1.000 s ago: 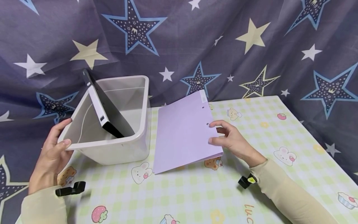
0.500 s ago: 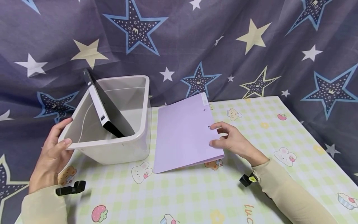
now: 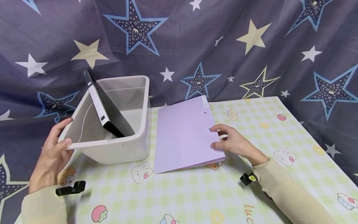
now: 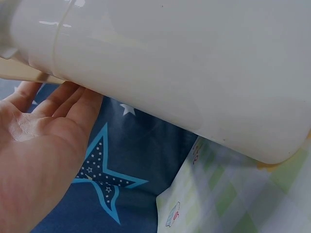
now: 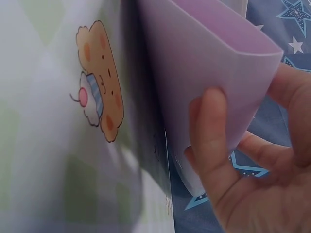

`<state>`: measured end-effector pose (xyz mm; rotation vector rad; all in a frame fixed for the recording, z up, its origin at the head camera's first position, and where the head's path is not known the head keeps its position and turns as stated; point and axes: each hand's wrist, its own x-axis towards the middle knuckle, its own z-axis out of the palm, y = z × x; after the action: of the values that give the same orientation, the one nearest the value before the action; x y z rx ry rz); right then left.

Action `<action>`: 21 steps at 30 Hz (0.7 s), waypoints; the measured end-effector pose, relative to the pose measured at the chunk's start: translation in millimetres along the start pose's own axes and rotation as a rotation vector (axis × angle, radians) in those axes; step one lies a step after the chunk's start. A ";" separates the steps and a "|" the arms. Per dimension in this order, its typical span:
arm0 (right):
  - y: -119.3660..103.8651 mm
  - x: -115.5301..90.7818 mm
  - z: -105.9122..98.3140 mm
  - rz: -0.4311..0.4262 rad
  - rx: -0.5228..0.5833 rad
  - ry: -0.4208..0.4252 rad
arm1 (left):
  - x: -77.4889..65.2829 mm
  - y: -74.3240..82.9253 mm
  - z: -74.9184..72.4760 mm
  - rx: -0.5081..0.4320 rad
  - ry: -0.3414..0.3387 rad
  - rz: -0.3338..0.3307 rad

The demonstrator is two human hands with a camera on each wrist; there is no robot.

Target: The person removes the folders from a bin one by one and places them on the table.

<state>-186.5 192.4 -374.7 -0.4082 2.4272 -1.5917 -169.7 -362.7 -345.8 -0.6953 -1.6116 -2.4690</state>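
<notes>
At the left, my left hand [image 3: 53, 149] grips the rim of a white plastic bin [image 3: 120, 152], thumb over the top and fingers on its outer side. A black binder with a white spine [image 3: 98, 107] leans slantwise inside the bin and sticks out over the rim. Right of the bin lies a light purple file folder [image 3: 184, 137] with two holes and a pale label along its right edge. My right hand [image 3: 235, 141] holds that spine edge between thumb and fingers. The right wrist view shows the folder's spine [image 5: 243, 87] with its covers slightly parted.
A green-checked tablecloth [image 3: 179, 199] with cartoon prints covers the table. Behind hangs a dark curtain [image 3: 173, 37] with stars. The bin stands near the table's left edge. Black camera mounts [image 3: 71, 189] sit on both wrists.
The folder's spine edge has sunk a little toward the table, and my right hand has moved down slightly with it. My left hand, the bin and the binder stay put.
</notes>
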 end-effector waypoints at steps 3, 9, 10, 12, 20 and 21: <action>3.2 0.9 -0.5 0.005 -0.022 -0.005 | 0.2 -1.9 -1.0 -0.017 -0.009 0.007; 5.7 4.2 1.5 0.006 -0.033 -0.024 | 0.6 -2.0 -5.9 -0.119 -0.046 0.031; 5.5 4.2 1.8 0.008 -0.030 -0.026 | 0.8 -1.7 -6.1 -0.105 -0.042 0.031; 4.7 3.7 2.2 0.011 -0.030 -0.025 | 1.1 -1.2 -5.6 -0.088 -0.032 0.028; 5.8 1.8 1.8 0.043 -0.034 -0.037 | 1.2 -1.3 -0.7 -0.063 -0.018 0.024; 5.8 1.7 1.6 0.045 -0.040 -0.037 | 0.9 -1.7 -0.6 -0.063 -0.017 0.024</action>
<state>-188.2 192.6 -380.8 -0.3836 2.4263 -1.5065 -171.3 -362.4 -347.0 -0.7415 -1.5279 -2.5137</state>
